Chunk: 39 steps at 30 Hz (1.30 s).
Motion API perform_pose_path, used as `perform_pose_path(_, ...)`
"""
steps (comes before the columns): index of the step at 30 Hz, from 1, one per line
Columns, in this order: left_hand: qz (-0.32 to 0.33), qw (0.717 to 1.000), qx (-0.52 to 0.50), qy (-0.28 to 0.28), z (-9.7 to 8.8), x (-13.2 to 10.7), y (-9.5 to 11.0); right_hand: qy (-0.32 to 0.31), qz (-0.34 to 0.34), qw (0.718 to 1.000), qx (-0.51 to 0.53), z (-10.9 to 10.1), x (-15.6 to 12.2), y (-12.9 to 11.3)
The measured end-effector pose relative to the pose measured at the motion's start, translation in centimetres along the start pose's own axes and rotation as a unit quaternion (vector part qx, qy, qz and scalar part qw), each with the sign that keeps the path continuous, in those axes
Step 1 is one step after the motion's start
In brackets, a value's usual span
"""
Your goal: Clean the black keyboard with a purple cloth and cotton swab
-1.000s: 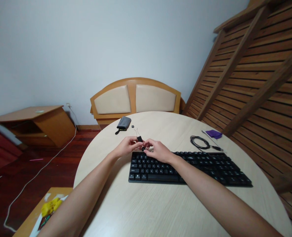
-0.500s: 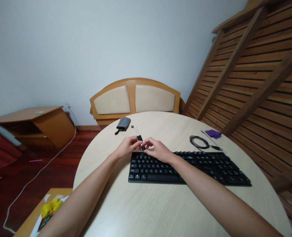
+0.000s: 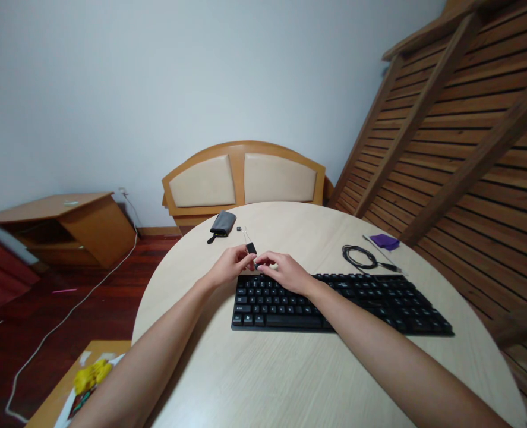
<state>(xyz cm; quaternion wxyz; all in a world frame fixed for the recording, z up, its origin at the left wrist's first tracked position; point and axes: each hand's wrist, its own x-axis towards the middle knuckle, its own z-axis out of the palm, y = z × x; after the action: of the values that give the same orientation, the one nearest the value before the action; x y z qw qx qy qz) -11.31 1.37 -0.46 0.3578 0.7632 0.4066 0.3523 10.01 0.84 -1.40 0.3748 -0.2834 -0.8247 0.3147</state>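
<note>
Over the back left edge of the black keyboard (image 3: 290,321), my two hands meet at the fingertips. My left hand (image 3: 229,266) is closed on a keycap puller (image 3: 251,248), a black grip with two thin wire prongs pointing away from me. The fingers of my right hand (image 3: 286,272) pinch a small black keycap (image 3: 257,266) just below the grip, partly hidden by the fingertips. Another loose dark keycap (image 3: 239,229) lies on the table beyond my left hand.
On the round table (image 3: 245,368), a grey pouch (image 3: 223,223) lies at the back left. A coiled black cable (image 3: 360,257), a thin rod (image 3: 378,248) and a purple cloth (image 3: 384,241) are at the right. Yellow material (image 3: 92,374) sits on a lower surface by my left forearm.
The puller has tilted and shifted slightly left, its wire prongs now more upright and away from the loose keycap. The small keycap has moved slightly up between my fingers.
</note>
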Motion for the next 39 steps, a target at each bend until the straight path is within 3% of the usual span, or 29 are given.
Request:
perform_pose_path(15,-0.006,1.0,-0.003,-0.002,0.0,0.0,0.0,-0.019,-0.008,0.997,-0.071,0.0,0.0,0.2)
perform_pose_path(24,-0.012,0.997,0.071,0.012,-0.5,-0.2,-0.5,-0.031,0.011,0.999,-0.041,-0.7,0.5,0.2)
perform_pose_path(27,-0.024,0.996,0.079,0.019,-1.1,0.0,-1.0,-0.041,0.03,0.997,-0.051,-1.5,1.9,0.2)
perform_pose_path(31,-0.039,0.994,0.102,0.02,-1.9,0.0,-1.2,-0.06,0.044,0.987,-0.145,-3.1,5.2,0.9)
perform_pose_path(33,-0.048,0.992,0.114,0.021,-2.1,-0.1,-1.1,-0.058,0.091,0.97,-0.22,-3.6,7.1,1.7)
perform_pose_path(39,-0.066,0.983,0.169,0.022,-2.4,-0.3,-1.2,-0.054,0.15,0.945,-0.286,-3.0,11.6,4.5)
